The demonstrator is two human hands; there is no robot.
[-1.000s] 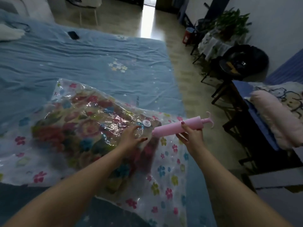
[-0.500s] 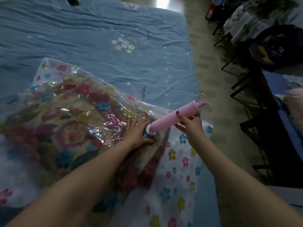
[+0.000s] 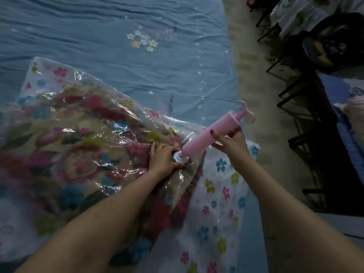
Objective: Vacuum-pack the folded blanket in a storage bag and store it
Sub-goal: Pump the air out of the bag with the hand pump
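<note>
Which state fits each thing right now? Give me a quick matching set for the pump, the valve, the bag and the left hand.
1. pink plastic hand pump
2. white round valve
3. clear flower-printed storage bag
4. left hand

A. lies on the blue bed sheet
B. held by the right hand
C. under the pump's tip
D. presses the bag beside the valve

Pairs: 1-B, 2-C, 3-A, 4-D

I cannot see the whole storage bag (image 3: 220,196): its left side and near end run off the frame's edges. The folded blanket (image 3: 82,146) inside it shows only through creased, glaring plastic, and its lower left is smeared with blur. My left hand (image 3: 162,159) covers part of the white valve (image 3: 180,157), so I cannot tell how the pink pump (image 3: 208,135) seats on it. The dark furniture (image 3: 331,56) at right is too dim to make out.
</note>
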